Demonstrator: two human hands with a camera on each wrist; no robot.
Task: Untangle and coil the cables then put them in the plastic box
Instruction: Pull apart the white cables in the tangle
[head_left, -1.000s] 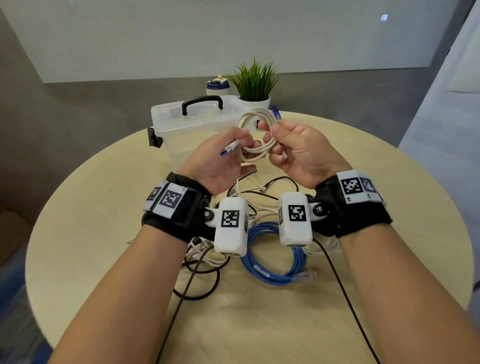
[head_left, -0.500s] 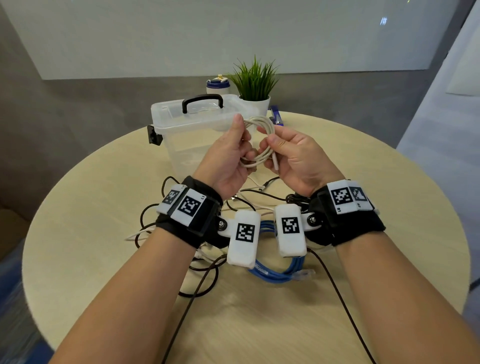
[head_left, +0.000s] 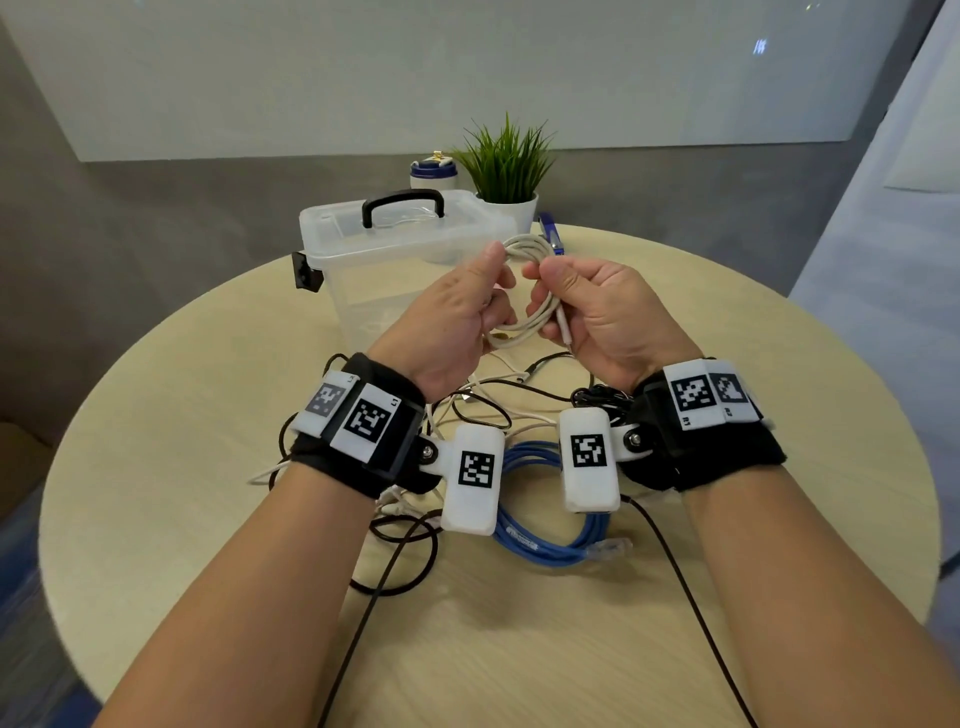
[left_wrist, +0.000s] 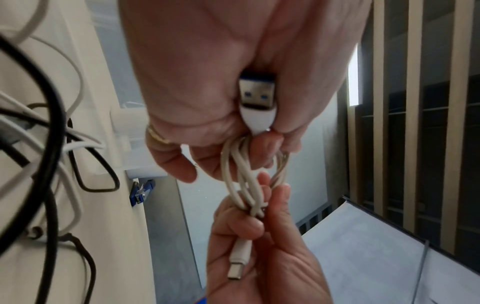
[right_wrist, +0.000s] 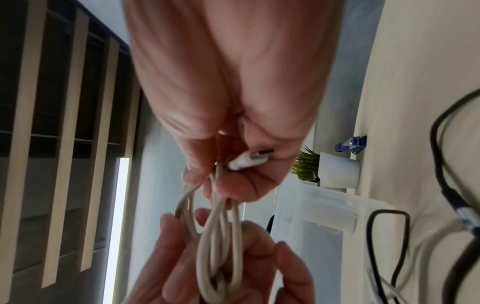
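Both hands hold a coiled white USB cable (head_left: 530, 291) in the air above the round table, in front of the clear plastic box (head_left: 363, 260). My left hand (head_left: 467, 306) grips the coil's left side, with the blue-tipped USB-A plug (left_wrist: 255, 100) tucked in its palm. My right hand (head_left: 576, 306) grips the right side, its fingers curled round the strands and the small USB-C plug (left_wrist: 237, 265). In the right wrist view the coil (right_wrist: 218, 236) hangs between both hands. A coiled blue network cable (head_left: 550, 540) and tangled black and white cables (head_left: 467, 400) lie under my wrists.
The box has a black handle (head_left: 402, 205) and a side latch (head_left: 306, 270). Behind it stand a potted green plant (head_left: 506, 171) and a white, blue-lidded container (head_left: 432, 174). A small blue object (head_left: 549, 231) lies by the pot. A black lead (head_left: 395, 577) loops toward the front edge.
Both hands have drawn closer together on the white coil. The left hand turned and closed over the USB-A plug that earlier stuck out to the left. The USB-C end now lies along the right palm.
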